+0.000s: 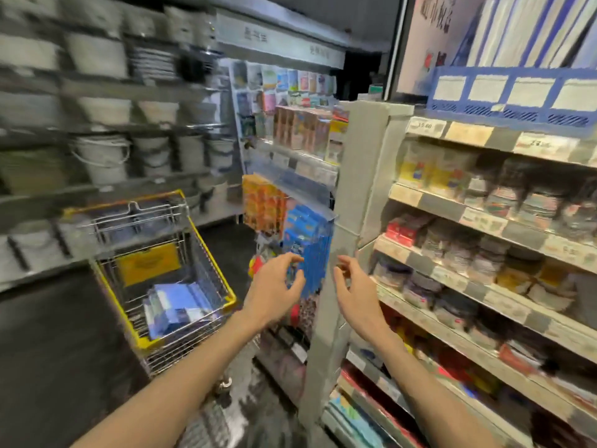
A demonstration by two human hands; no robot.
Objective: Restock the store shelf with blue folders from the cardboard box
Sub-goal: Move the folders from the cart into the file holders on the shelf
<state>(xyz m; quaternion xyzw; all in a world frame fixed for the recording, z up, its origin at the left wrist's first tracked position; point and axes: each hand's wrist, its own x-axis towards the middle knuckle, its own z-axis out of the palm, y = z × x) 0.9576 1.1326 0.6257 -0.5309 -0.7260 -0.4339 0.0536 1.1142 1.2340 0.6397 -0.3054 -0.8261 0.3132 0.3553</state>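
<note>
Blue folders (176, 305) lie stacked in a yellow-rimmed wire shopping cart (206, 253) at lower left. No cardboard box shows clearly. My left hand (274, 291) is raised in front of hanging blue packets (308, 240) on the shelf end, fingers apart and holding nothing. My right hand (350, 287) hovers beside the grey shelf post (352, 202), fingers spread and empty. More blue folders (517, 30) stand upright in a blue file rack (510, 92) on the top shelf at right. The picture is blurred by motion.
Store shelves (484, 218) with price tags and packed stationery fill the right side. Orange packets (261, 205) hang on the end display. White buckets (103, 156) line the shelves at left. Dark floor (64, 350) runs between them.
</note>
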